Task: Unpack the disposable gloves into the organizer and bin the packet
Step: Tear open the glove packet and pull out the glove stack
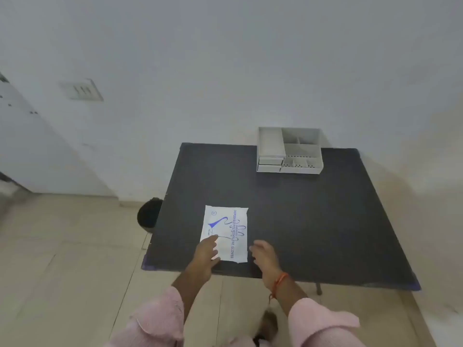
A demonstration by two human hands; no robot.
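Note:
A white packet of disposable gloves [229, 226] with blue print lies flat near the front left of the dark table [313, 216]. My left hand [204, 256] rests on the packet's near left corner, fingers spread, index finger pointing across it. My right hand [263, 255] sits on the table just right of the packet's near edge, fingers loosely curled and touching or almost touching that edge. Neither hand has lifted the packet. A white compartmented organizer [271, 144] stands at the table's far edge against the wall, its compartments bare.
A dark round bin [149, 215] stands on the tiled floor just beyond the table's left edge. A white wall runs behind the table. A table leg [318, 288] shows below the near edge. Pink sleeves cover my forearms.

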